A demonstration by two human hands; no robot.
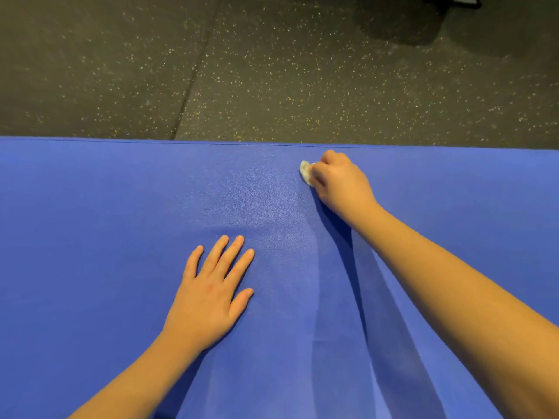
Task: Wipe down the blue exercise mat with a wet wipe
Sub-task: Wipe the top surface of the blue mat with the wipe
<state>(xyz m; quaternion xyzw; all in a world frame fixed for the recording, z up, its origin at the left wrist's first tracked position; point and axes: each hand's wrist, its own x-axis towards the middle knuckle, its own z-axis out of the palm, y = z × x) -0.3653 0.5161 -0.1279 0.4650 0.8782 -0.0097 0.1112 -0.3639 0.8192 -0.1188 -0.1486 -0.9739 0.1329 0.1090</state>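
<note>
— Head view: where's the wet wipe (306, 172)?
— Bunched in the right hand (341, 182), pinched, pressed on the blue mat (106, 213) near its far edge.
— Left hand (208, 297)?
— Spread flat, empty, nearer the near edge. Mat's long axis runs left-right; unwiped stretches probably lie both sides, right hand nearer.

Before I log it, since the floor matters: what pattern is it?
Dark grey floor with pale speckles, clearest in the head view.
</note>
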